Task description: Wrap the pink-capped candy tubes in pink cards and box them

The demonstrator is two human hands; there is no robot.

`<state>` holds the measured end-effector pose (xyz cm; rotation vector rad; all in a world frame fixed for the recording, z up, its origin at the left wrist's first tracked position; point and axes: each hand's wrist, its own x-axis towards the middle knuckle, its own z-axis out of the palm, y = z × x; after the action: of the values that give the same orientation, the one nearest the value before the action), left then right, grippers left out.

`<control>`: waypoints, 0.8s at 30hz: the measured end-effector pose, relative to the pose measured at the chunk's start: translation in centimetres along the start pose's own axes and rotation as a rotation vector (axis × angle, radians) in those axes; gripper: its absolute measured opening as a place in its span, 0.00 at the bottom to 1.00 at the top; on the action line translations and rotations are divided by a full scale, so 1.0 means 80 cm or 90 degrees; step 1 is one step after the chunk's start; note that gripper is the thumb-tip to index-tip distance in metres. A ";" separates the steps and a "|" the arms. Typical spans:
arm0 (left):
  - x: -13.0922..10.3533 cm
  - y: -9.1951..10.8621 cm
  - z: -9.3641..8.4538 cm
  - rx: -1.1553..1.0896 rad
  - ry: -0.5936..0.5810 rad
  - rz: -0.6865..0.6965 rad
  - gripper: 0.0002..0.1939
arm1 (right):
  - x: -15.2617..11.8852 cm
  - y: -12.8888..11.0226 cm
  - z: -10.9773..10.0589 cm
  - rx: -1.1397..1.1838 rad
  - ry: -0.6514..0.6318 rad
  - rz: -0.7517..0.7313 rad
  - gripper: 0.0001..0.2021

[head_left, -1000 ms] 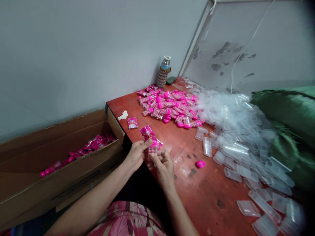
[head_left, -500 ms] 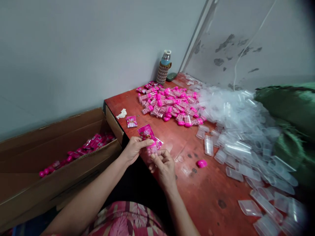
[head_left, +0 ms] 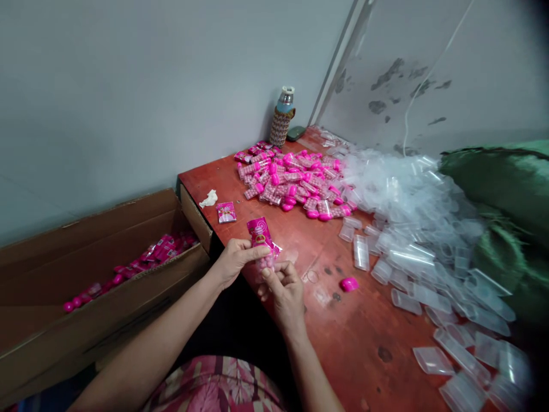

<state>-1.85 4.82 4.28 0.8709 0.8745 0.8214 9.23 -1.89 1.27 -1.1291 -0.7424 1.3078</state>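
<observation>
A small clear plastic container of pink candy balls [head_left: 266, 262] is between my two hands at the table's near edge. My left hand [head_left: 235, 262] is closed on its upper end, with the thumb laid across it. My right hand [head_left: 286, 289] pinches the lower end between thumb and fingers. A bright pink printed wrapper [head_left: 258, 230] rises just beyond the left thumb, in line with the container; whether they are joined is hidden by the fingers. Behind it shows part of another printed piece [head_left: 276, 249]. A loose pink cap [head_left: 349, 284] lies to the right.
Pink-capped candy containers [head_left: 295, 183] are heaped on the red table [head_left: 343, 343]. Empty clear containers [head_left: 412, 252] spread beside a green sack [head_left: 506, 189]. A printed packet [head_left: 226, 212], crumpled tissue [head_left: 209, 198] and bottle [head_left: 281, 123] stand farther back. Left is a cardboard box [head_left: 107, 229] holding wrapped pieces [head_left: 163, 249].
The pink wrapper has tilted upright and lined up with the candy container. Both hands keep their grip and have hardly moved. The whole view has shifted slightly.
</observation>
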 end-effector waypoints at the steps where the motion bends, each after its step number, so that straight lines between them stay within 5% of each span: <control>1: 0.000 0.000 0.001 -0.011 0.008 -0.001 0.09 | 0.000 -0.001 0.001 -0.015 0.005 -0.006 0.09; 11: 0.000 -0.003 -0.006 -0.037 -0.090 -0.069 0.11 | 0.001 0.007 -0.006 0.071 -0.049 0.011 0.09; 16: -0.001 -0.010 0.003 -0.008 -0.028 -0.046 0.12 | -0.003 0.010 -0.003 0.009 0.035 -0.035 0.09; 24: -0.017 -0.024 0.022 -0.068 0.005 0.012 0.15 | -0.004 0.011 -0.007 0.112 0.014 0.001 0.09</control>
<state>-0.38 2.37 3.66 0.7834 0.8231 0.8815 9.43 -2.39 0.32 -1.0017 -0.5978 1.3323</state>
